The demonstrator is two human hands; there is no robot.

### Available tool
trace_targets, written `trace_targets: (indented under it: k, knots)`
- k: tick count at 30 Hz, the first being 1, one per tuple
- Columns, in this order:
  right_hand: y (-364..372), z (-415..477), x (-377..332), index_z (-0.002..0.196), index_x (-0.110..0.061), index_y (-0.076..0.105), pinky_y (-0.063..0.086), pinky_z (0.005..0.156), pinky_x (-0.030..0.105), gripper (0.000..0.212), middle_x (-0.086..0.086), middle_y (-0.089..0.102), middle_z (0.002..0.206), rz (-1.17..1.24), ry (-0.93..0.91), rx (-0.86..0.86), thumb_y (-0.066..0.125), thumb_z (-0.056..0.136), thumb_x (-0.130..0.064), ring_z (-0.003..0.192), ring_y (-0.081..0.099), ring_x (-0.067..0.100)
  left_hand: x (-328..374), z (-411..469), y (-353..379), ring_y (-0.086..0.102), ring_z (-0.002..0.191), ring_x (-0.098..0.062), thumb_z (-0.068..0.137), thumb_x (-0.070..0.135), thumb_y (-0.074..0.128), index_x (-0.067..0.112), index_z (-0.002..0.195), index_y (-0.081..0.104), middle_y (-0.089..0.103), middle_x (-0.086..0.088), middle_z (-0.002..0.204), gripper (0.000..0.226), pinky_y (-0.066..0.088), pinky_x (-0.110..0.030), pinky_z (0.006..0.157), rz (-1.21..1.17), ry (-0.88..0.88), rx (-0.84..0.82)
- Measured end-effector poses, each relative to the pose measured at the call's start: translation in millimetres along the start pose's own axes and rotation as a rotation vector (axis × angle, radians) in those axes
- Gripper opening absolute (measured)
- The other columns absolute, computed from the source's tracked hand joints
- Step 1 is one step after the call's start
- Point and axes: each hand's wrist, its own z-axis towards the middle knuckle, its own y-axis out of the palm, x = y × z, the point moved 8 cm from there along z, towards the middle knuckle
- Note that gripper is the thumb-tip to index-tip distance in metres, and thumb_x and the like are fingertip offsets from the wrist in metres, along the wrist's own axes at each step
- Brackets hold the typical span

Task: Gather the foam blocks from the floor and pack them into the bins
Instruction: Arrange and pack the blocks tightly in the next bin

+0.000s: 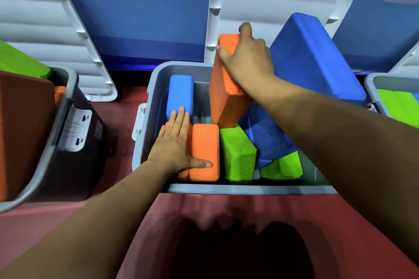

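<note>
At frame centre, the grey plastic bin (158, 70) is being packed; a tall orange foam block (226, 90) is clamped by the right hand (247, 59) — tilted, half in; the left hand (174, 142) is pressed flat, fingers spread, on low orange foam blocks (204, 152); lowering it upright into the gap seems next.

I count three grey bins: the middle bin (145, 142) under my arms, the left bin (45, 161), and the right bin (371, 88) at the edge. Two open lids show whole, the middle lid (283, 7) and the left lid (45, 18). In the middle bin I count three orange blocks: the tall orange block (224, 97), the flat orange block (204, 152), and a sliver of a third orange block (183, 174) under my palm. Two green blocks there: the near green block (238, 154) and the far green block (283, 165). Blue ones: the small blue block (180, 93), the big blue block (317, 59), plus a lower blue mass I cannot separate. My two hands: left hand (174, 147), right hand (247, 61).
</note>
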Motion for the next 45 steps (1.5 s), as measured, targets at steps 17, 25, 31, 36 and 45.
trace_targets:
  k: [17, 25, 31, 36, 45]
  knots:
    - [45, 67, -36, 0.135, -0.013, 0.045, 0.044, 0.093, 0.036, 0.051, 0.011, 0.057, 0.131, 0.074, 0.149, -0.089, 0.054, 0.09, -0.037, 0.122, 0.054, 0.033, -7, 3, 11, -0.031, 0.145, -0.015, 0.045, 0.099, 0.041, 0.015, 0.153, -0.019, -0.032, 0.004, 0.158, 0.149, -0.001, -0.049, 0.121, -0.068, 0.06, 0.044]
    - [78, 55, -22, 0.13, -0.015, 0.043, 0.038, 0.084, 0.037, 0.041, 0.011, 0.057, 0.127, 0.059, 0.23, -0.195, 0.041, 0.099, -0.043, 0.116, 0.054, 0.035, -10, 4, 10, -0.033, 0.143, -0.013, 0.044, 0.098, 0.041, 0.016, 0.153, -0.02, -0.033, 0.006, 0.158, 0.149, -0.001, -0.048, 0.121, -0.079, 0.042, 0.039]
    - [77, 30, -7, 0.135, -0.012, 0.048, 0.043, 0.103, 0.04, 0.052, 0.013, 0.057, 0.131, 0.463, 0.373, -0.299, 0.03, 0.099, -0.046, 0.122, 0.054, 0.033, -10, 6, 10, -0.033, 0.143, -0.014, 0.045, 0.099, 0.04, 0.017, 0.153, -0.021, -0.034, 0.006, 0.157, 0.148, 0.001, -0.048, 0.122, -0.065, 0.028, 0.031]
    - [79, -94, 61, 0.112, 0.005, 0.049, 0.042, 0.084, 0.041, 0.034, 0.029, 0.059, 0.117, 0.066, 0.356, -0.353, 0.045, 0.1, -0.026, 0.11, 0.055, 0.042, -8, 7, 11, -0.033, 0.143, -0.014, 0.048, 0.099, 0.038, 0.016, 0.153, -0.021, -0.034, 0.005, 0.157, 0.146, -0.001, -0.048, 0.121, -0.054, 0.044, 0.04]
    - [129, -161, 114, 0.12, -0.008, 0.053, 0.034, 0.099, 0.041, 0.061, 0.021, 0.059, 0.123, -0.322, 0.302, -0.607, 0.055, 0.086, -0.059, 0.119, 0.047, 0.037, -6, 6, 9, -0.028, 0.145, -0.015, 0.044, 0.102, 0.032, 0.014, 0.155, -0.014, -0.03, 0.003, 0.158, 0.149, 0.004, -0.05, 0.12, -0.011, 0.044, 0.035]
